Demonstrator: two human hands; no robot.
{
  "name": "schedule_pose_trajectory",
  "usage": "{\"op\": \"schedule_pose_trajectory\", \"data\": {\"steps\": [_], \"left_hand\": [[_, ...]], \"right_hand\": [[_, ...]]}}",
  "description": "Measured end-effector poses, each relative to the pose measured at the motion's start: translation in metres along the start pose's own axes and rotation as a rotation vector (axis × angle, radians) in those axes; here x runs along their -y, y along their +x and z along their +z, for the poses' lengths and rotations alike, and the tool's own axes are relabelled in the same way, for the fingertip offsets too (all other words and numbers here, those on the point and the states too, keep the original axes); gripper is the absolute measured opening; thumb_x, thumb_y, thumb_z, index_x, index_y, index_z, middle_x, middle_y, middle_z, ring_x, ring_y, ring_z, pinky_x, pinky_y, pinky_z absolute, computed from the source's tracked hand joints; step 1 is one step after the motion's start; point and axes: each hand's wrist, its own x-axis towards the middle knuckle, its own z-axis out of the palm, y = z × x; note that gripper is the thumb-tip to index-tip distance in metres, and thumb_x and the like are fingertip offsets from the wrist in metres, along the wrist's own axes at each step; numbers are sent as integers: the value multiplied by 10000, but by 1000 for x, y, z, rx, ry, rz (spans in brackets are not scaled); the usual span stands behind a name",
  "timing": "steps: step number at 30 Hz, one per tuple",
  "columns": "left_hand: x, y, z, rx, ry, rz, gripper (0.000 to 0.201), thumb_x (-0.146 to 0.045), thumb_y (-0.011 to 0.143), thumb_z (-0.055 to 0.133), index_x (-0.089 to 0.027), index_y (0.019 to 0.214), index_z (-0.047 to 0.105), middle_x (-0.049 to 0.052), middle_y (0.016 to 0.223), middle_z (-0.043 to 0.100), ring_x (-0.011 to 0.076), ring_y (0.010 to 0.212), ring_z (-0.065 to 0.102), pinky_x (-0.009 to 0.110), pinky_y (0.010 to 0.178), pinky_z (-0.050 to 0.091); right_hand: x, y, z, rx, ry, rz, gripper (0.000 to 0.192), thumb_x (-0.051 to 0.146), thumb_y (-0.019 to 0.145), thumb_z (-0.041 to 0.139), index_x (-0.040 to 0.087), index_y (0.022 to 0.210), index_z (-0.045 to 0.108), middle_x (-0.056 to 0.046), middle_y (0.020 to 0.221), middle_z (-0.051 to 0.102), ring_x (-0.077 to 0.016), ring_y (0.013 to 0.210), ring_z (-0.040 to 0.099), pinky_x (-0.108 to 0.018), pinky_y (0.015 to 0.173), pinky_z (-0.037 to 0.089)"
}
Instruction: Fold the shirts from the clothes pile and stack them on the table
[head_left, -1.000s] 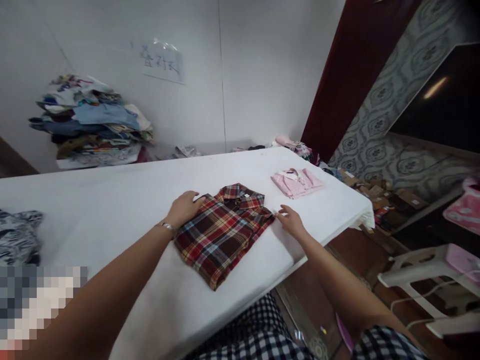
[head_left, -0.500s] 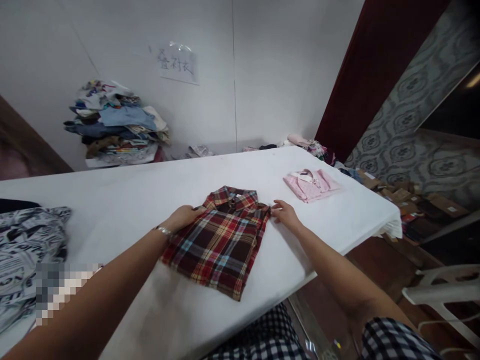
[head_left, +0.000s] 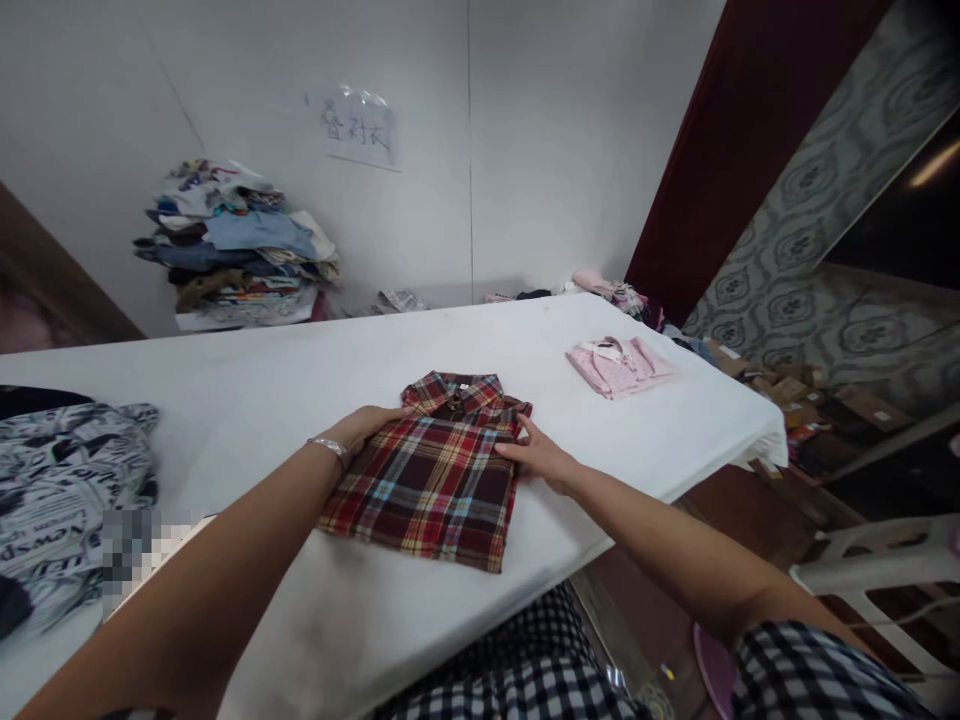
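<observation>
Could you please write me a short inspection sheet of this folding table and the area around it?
Surface: white table, bare in the middle.
Job's things: folded red plaid shirt, collar away from the person, lying flat near the front edge.
Clutter: folded pink shirt at the far right; newsprint-pattern garment at the left edge.
Hands: left hand rests on the plaid shirt's left edge; right hand on its right edge; both flat, gripping nothing.
Cables: nothing seen.
Surroundings: pile of clothes by the wall, paper sign above it, cardboard boxes on the floor, white plastic stool at right.
</observation>
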Motion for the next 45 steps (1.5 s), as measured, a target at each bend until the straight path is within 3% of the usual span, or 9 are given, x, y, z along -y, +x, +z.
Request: {"op": "schedule_pose_trajectory", "data": {"steps": [3,6,10,15,19,24,27,37,45], "left_hand": [[7,-5,-2,227,-165,-215,400,-504,486,848,-218,741,732,159,874,764,384,819,709,497,705,588],[8,-7,-9,302,-212,-172,418,-472,507,848,-206,811,738,155,964,759,371,917,701,472,767,591],[-20,-17,-24,319,-291,229,427,-354,553,843,-161,917,729,133,1099,731,276,1010,678,356,895,556],[-65,-59,-35,59,-384,802,551,-266,575,825,-151,1090,664,83,1087,720,239,1017,656,382,956,517],[-32,-87,-24,-151,-157,1006,623,-321,600,808,-161,1167,605,77,1151,691,254,1071,620,395,975,495],[81,-98,14,-51,222,783,419,-372,656,722,-186,1028,668,68,1052,731,283,993,651,416,920,519],[120,-107,31,61,147,649,471,-391,671,728,-206,1098,654,73,1148,714,304,1087,637,419,942,519],[78,-81,24,19,-361,159,636,-689,698,639,-176,1071,698,131,1137,722,286,1027,678,403,846,557],[59,-71,32,-51,-405,469,487,-405,658,792,-187,1074,663,70,1037,751,232,925,702,386,866,559]], "right_hand": [[-9,7,11,-64,65,-104,822,197,569,829,276,1319,502,-47,1188,666,-226,1040,644,-401,927,533],[-4,18,14,-82,103,-145,713,76,530,733,237,1208,583,-32,1161,675,-217,1048,631,-407,975,499],[49,36,9,-113,65,-296,613,39,525,670,217,1110,632,-6,1091,696,-210,1018,629,-425,1000,475],[124,40,-7,-136,-77,-715,670,96,618,664,255,1263,577,-6,1260,632,-229,1188,553,-430,1055,426],[96,24,-28,-169,-247,-873,688,176,708,672,235,1371,499,-48,1402,540,-235,1298,479,-407,1123,354],[-27,-13,-53,-13,-438,-643,754,200,750,634,236,1463,392,-74,1459,481,-245,1318,478,-433,1129,354],[-64,-36,-61,77,-444,-486,812,169,746,605,280,1499,322,-61,1424,519,-235,1307,491,-443,1116,363],[-1,-2,-49,-204,-183,-173,836,430,768,690,210,1495,341,-77,1014,713,-236,968,669,-400,877,537],[-11,17,-35,-81,-76,-276,716,320,695,713,218,1368,490,-35,967,733,-203,862,684,-377,812,561]]}}
